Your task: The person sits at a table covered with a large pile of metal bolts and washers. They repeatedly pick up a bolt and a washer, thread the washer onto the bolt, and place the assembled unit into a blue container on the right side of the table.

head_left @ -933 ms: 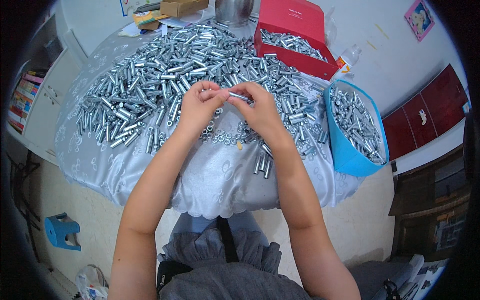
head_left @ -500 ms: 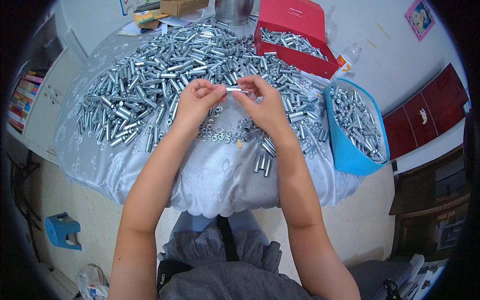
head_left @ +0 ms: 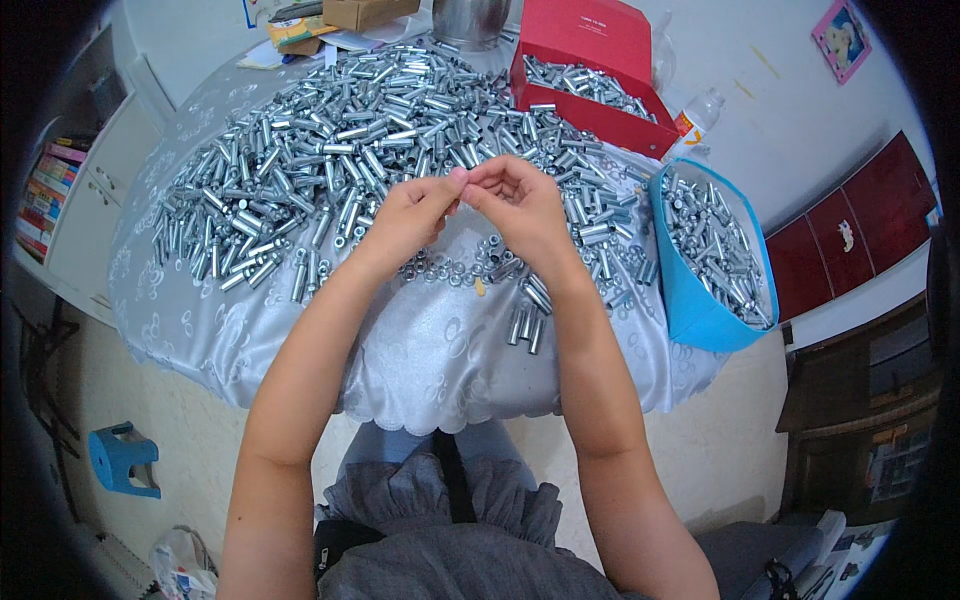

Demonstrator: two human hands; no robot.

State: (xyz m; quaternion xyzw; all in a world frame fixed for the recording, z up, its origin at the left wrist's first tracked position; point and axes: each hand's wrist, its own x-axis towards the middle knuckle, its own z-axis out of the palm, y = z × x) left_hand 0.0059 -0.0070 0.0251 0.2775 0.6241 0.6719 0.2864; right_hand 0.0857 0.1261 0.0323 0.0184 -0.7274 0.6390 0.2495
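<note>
Above the near side of the pile, my left hand and my right hand meet at the fingertips. Both are closed, thumbs and forefingers pinched together. Whatever lies between or inside the fingers is hidden by them. Around and beyond spreads a broad heap of shiny metal sleeves, which look like expansion-anchor parts. Just below my hands, small metal nuts and rings lie loose on the silvery tablecloth. Several sleeves stand upright near my right forearm.
At the right edge stands a blue fabric bin full of metal parts. Behind it are a plastic bottle and an open red box of parts. A metal pot and a cardboard box sit at the back. A blue stool stands on the floor.
The metal sleeve that showed between both hands is now out of sight. My left fingers have curled in and turned over, and my right fingertips have closed against them.
</note>
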